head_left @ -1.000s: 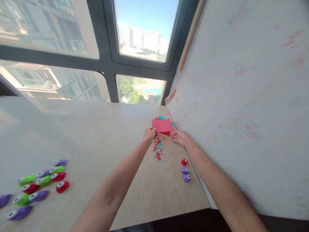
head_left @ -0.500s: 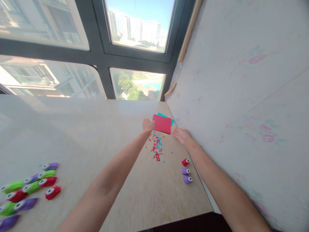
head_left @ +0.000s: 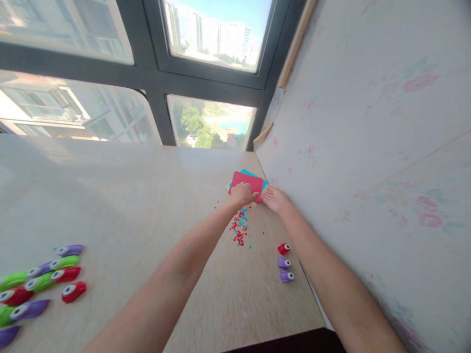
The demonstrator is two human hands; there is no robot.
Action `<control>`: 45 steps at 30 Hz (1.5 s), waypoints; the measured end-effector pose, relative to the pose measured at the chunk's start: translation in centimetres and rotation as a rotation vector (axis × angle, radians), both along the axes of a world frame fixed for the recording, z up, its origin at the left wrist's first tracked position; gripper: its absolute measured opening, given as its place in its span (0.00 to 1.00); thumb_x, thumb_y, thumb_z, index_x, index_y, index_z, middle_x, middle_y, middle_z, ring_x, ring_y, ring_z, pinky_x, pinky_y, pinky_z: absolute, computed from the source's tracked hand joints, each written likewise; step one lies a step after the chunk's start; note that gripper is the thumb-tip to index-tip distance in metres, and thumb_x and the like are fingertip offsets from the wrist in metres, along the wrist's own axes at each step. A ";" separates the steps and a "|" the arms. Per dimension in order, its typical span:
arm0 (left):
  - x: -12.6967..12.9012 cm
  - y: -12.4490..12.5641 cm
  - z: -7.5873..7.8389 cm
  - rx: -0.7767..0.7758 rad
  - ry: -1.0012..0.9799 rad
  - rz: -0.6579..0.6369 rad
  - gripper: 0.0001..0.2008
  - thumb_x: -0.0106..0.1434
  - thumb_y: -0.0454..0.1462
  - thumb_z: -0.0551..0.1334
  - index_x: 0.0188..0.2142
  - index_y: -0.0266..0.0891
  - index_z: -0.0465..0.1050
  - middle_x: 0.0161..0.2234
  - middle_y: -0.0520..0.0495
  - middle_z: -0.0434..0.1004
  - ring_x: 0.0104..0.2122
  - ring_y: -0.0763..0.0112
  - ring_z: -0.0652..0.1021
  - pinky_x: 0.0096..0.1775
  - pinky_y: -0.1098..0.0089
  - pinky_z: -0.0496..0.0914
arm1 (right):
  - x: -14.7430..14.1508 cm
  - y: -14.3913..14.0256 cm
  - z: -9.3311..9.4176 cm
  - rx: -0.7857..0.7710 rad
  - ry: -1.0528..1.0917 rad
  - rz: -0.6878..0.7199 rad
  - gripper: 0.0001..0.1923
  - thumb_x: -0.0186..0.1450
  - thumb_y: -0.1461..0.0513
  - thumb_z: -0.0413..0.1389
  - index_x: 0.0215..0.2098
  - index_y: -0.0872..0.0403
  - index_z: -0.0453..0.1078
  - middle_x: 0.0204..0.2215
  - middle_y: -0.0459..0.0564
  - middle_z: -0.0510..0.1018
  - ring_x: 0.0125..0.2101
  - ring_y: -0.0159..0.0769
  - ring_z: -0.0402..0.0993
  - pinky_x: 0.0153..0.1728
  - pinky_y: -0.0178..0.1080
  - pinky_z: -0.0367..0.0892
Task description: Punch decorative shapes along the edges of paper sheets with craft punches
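Note:
A red sheet of paper point(head_left: 253, 182) lies on top of a blue sheet point(head_left: 265, 185) in the corner by the wall. My left hand point(head_left: 243, 194) rests over the near part of the red sheet, thumb out to the right and apart from the bent fingers; nothing shows in its grasp. At the right edge of the sheets is my right hand point(head_left: 274, 198), fingers stretched out and close to the paper. Small red and blue paper cut-outs point(head_left: 240, 226) are scattered just on the near side of my left hand.
Two purple craft punches point(head_left: 283, 263) and a red one point(head_left: 283, 249) sit along the wall side. Several more punches, green, red and purple point(head_left: 31, 310), stand at the lower left. The floral wall point(head_left: 368, 122) bounds the right, windows point(head_left: 211, 120) the back.
My left hand has moved right, from the left edge of the red sheet to over its near part. My right hand has come closer to the right edge. The sheets have shifted slightly.

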State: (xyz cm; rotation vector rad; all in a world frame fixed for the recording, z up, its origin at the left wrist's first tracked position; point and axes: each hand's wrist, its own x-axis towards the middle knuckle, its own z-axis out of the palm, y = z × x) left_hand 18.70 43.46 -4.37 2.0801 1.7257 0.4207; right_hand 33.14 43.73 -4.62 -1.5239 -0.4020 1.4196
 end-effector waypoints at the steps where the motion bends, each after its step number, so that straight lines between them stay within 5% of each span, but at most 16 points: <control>1: 0.1 0.1 0.1 -0.003 0.016 -0.005 0.22 0.60 0.49 0.61 0.45 0.34 0.76 0.47 0.30 0.76 0.49 0.48 0.76 0.50 0.57 0.68 | 0.1 0.2 0.2 -0.012 0.011 -0.002 0.02 0.67 0.65 0.52 0.37 0.55 0.67 0.31 0.52 0.72 0.32 0.32 0.73 0.31 0.29 0.72; 15: 1.0 0.5 0.8 -0.051 0.105 -0.107 0.32 0.49 0.58 0.67 0.42 0.35 0.79 0.46 0.31 0.77 0.50 0.45 0.74 0.50 0.60 0.68 | 0.8 0.9 0.2 -0.088 0.065 0.094 0.06 0.67 0.65 0.49 0.33 0.54 0.66 0.23 0.47 0.70 0.18 0.29 0.63 0.15 0.28 0.56; 24: 0.9 0.5 0.4 -0.052 0.086 -0.053 0.21 0.57 0.44 0.65 0.48 0.38 0.77 0.50 0.33 0.75 0.52 0.49 0.74 0.50 0.60 0.69 | -0.4 -0.1 1.7 0.043 0.122 0.208 0.12 0.70 0.60 0.50 0.34 0.56 0.72 0.30 0.52 0.79 0.26 0.32 0.74 0.21 0.30 0.64; 28: 0.5 1.2 0.8 -0.110 0.078 -0.012 0.15 0.62 0.37 0.59 0.46 0.39 0.79 0.48 0.35 0.78 0.49 0.53 0.76 0.48 0.64 0.70 | -0.5 0.1 1.0 0.061 -0.007 0.153 0.05 0.66 0.65 0.55 0.32 0.55 0.72 0.24 0.47 0.77 0.25 0.31 0.73 0.26 0.30 0.67; 32: 0.0 1.8 1.0 -0.148 0.060 -0.005 0.16 0.65 0.37 0.54 0.46 0.37 0.79 0.47 0.35 0.79 0.47 0.55 0.78 0.46 0.66 0.70 | -0.2 0.5 0.5 0.030 -0.076 0.077 0.06 0.62 0.70 0.57 0.32 0.53 0.70 0.19 0.42 0.72 0.22 0.28 0.69 0.26 0.28 0.66; 45: -1.2 0.7 1.4 -0.171 0.018 -0.022 0.19 0.68 0.38 0.51 0.49 0.35 0.77 0.51 0.34 0.77 0.50 0.56 0.77 0.46 0.68 0.70 | -0.9 1.4 1.4 -0.015 -0.003 0.117 0.05 0.67 0.67 0.51 0.35 0.55 0.69 0.23 0.49 0.74 0.25 0.34 0.73 0.26 0.32 0.70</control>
